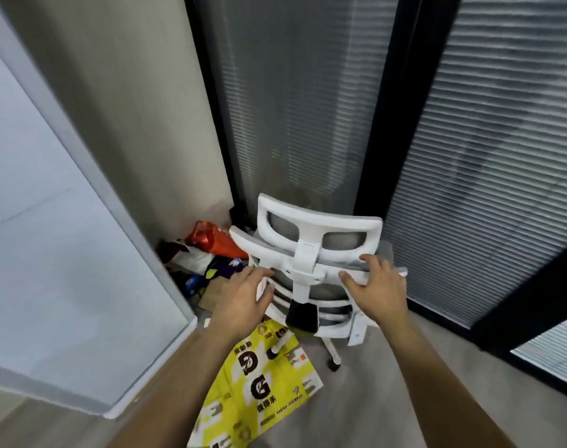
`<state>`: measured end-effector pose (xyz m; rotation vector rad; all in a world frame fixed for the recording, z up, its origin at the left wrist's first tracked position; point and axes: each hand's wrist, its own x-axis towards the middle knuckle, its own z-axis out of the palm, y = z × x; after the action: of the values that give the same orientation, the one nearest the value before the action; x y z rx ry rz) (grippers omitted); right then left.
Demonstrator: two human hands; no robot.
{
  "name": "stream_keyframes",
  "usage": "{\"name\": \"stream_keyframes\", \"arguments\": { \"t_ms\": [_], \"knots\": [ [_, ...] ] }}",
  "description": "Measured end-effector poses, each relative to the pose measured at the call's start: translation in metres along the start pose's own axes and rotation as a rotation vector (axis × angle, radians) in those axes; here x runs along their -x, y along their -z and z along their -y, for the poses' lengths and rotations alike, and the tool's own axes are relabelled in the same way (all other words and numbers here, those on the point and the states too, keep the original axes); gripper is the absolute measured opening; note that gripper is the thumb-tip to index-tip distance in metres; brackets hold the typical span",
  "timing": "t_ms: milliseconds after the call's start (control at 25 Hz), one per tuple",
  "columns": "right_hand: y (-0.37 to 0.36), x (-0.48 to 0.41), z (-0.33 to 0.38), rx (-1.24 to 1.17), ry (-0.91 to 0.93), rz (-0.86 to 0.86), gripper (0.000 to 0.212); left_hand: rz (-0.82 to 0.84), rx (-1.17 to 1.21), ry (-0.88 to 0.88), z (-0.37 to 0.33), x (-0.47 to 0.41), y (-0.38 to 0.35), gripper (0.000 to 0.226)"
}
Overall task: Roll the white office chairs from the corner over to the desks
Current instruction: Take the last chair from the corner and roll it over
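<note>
A white office chair (308, 270) with a grey mesh back stands in the far corner of a room, seen from behind and above. Its headrest (317, 221) is a white frame with two mesh-filled openings, and one castor (334, 363) shows low on the right.

Two bare forearms reach forward from the near edge. The left hand (243, 295) lies with loosely spread fingers on the left side of the backrest frame, touching it, not closed around it. The right hand (377, 289) holds the upper right edge of the backrest, thumb on the near face and fingers curled over the top.

On the grey floor (388, 399) just near the chair lies a yellow printed bag (256, 389). To the left of the chair, against a beige wall (120, 108), sits a heap of bags, a red bag (211, 240) uppermost. Glass panels with closed blinds (501, 156) in black frames fill the far and right sides.
</note>
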<state>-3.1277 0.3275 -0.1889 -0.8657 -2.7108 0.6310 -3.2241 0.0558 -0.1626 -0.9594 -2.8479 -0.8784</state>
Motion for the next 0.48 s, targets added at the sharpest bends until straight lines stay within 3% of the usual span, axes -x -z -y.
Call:
{"name": "stream_keyframes", "arguments": {
  "t_ms": [80,160,320,480],
  "knots": [
    [-0.020,-0.014,0.003,0.130,-0.053,0.080,0.072,0.059,-0.041,-0.016,0.040,-0.041,-0.010,0.051],
    [-0.038,-0.015,0.003,0.151,-0.054,0.009,0.073,0.103,-0.105,-0.044,0.081,-0.080,-0.021,0.064],
    [-0.058,0.003,0.016,0.179,-0.162,-0.146,0.070,0.156,-0.228,-0.200,0.144,-0.130,-0.037,0.056],
    [-0.072,0.047,0.045,0.213,-0.288,-0.237,0.065,0.176,-0.049,-0.352,0.169,-0.130,-0.033,0.047]
  ]
}}
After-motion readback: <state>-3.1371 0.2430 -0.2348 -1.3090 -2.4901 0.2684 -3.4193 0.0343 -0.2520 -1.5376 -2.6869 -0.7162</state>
